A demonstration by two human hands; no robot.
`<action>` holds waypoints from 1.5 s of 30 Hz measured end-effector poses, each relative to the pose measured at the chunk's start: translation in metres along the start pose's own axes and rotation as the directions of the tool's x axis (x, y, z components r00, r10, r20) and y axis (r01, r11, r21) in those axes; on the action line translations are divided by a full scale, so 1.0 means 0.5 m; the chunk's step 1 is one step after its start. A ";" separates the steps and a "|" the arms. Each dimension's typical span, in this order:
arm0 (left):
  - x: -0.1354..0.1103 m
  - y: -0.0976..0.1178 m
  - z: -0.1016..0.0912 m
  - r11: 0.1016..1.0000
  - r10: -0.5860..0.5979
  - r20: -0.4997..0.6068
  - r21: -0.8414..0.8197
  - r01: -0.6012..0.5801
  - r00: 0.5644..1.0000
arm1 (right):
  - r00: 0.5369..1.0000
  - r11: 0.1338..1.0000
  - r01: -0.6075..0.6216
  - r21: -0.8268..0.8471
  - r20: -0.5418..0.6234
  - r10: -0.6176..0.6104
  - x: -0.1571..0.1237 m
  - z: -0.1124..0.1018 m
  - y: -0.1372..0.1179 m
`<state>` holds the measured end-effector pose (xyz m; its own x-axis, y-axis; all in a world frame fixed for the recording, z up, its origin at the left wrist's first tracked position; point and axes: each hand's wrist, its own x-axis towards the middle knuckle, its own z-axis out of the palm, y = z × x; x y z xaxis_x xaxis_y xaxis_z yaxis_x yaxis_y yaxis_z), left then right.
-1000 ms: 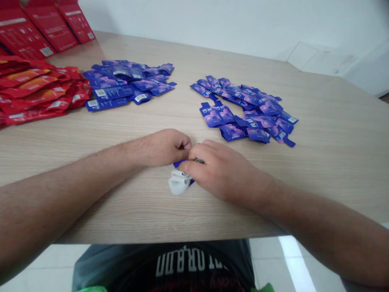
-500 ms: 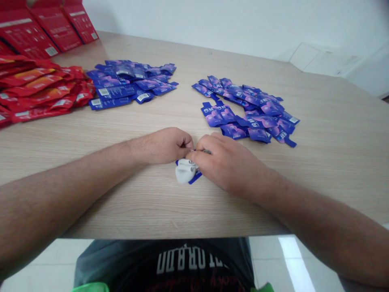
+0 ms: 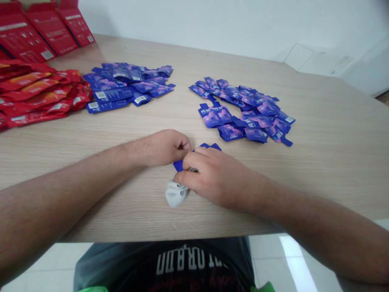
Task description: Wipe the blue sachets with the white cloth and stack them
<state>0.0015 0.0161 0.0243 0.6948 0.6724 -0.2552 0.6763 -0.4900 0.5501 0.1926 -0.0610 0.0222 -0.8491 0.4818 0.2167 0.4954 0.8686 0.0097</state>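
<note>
A blue packet (image 3: pixel 178 165) lies partly under my hands near the front middle of the table, its flaps showing beyond my right knuckles. My left hand (image 3: pixel 167 148) is closed in a pinch at the packet's upper left edge; the fingertips are partly hidden. A small, soft-looking white piece with dark markings (image 3: pixel 176 194) sticks out toward me from beneath my right thumb. Its exact kind cannot be made out. My right hand (image 3: pixel 217 174) has its fingers closed on this white piece, covering much of the packet.
Blue-purple packets lie in two piles, one at the back left (image 3: pixel 127 83) and another beyond my right hand (image 3: pixel 249 107). Red pouches (image 3: pixel 39 91) are heaped at the far left, with open red boxes (image 3: pixel 50 30) behind. The table's front edge (image 3: pixel 170 239) runs before me.
My right hand has moved slightly toward me and left with the white piece, which now sits nearer the table's front edge. More of the blue packet shows. My left hand has barely moved.
</note>
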 end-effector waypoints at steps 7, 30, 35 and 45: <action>-0.001 -0.001 0.000 1.000 0.008 -0.003 0.006 -0.008 1.000 | 0.992 0.994 -0.103 -0.024 -0.076 0.100 0.001 0.001 0.005; -0.003 -0.003 0.000 1.000 0.017 0.009 0.020 -0.017 1.000 | 0.996 0.998 0.019 0.056 0.083 -0.023 -0.018 -0.006 0.037; -0.004 -0.003 0.000 0.999 0.008 0.003 0.051 -0.009 1.000 | 0.980 0.977 -0.196 0.081 -0.019 0.199 -0.031 -0.002 0.087; -0.007 -0.016 -0.011 1.000 -0.011 -0.011 0.017 0.011 1.000 | 0.957 0.957 -0.237 0.166 -0.132 0.260 -0.047 -0.019 0.121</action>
<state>-0.0079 0.0207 0.0251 0.6844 0.6839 -0.2528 0.6883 -0.4917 0.5334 0.2441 -0.0207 0.0269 -0.6592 0.6713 0.3389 0.6449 0.7365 -0.2042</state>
